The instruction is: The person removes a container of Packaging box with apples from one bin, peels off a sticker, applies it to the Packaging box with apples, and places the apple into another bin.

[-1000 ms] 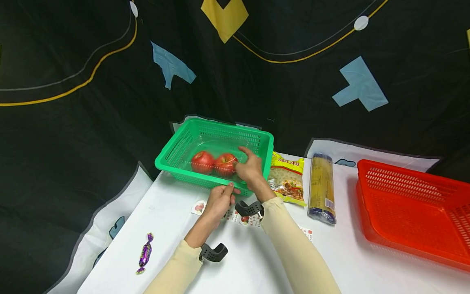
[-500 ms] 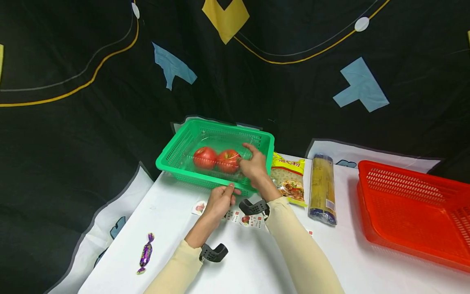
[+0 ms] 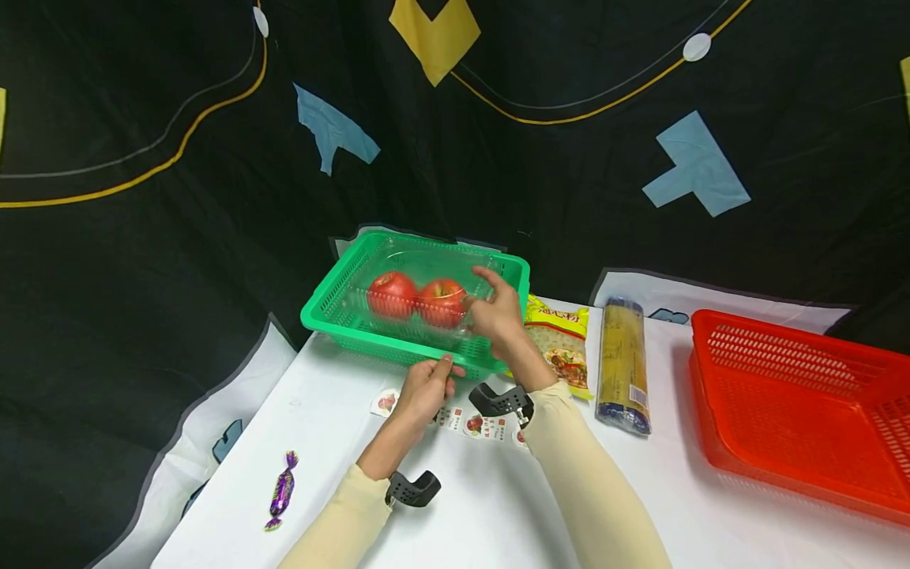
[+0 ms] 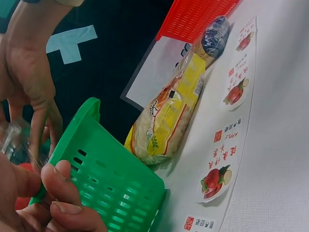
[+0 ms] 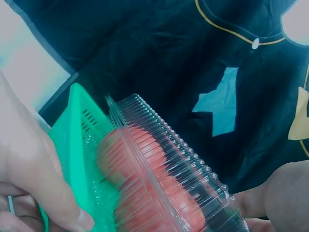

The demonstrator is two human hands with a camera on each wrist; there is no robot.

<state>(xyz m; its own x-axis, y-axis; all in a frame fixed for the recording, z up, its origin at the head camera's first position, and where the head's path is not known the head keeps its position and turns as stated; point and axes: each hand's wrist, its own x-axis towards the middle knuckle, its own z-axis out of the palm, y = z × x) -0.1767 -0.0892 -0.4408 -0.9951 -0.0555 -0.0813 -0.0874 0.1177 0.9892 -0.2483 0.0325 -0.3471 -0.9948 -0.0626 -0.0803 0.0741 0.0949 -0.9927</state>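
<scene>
My right hand (image 3: 499, 316) grips the right end of a clear plastic clamshell container (image 3: 426, 259). Two red apples (image 3: 391, 295) show through its wall. The container tilts in the right wrist view, rising partly above the rim of the green basket (image 5: 79, 159). At the basket's near side, my left hand (image 3: 425, 387) pinches the rim between thumb and fingers. The left wrist view shows those fingertips curled over the green edge, with the right hand (image 4: 29, 72) beyond it.
A yellow food bag (image 3: 558, 348) and a yellow cylindrical pack (image 3: 622, 367) lie right of the green basket. Farther right stands a red basket (image 3: 775, 328). A strip of apple labels (image 3: 475, 425) lies in front, a purple wrapped candy (image 3: 281, 491) at left. A dark curtain hangs behind.
The right hand has raised the clear container with the apples, shifting it up and away inside the green basket. The left hand has stayed on the rim.
</scene>
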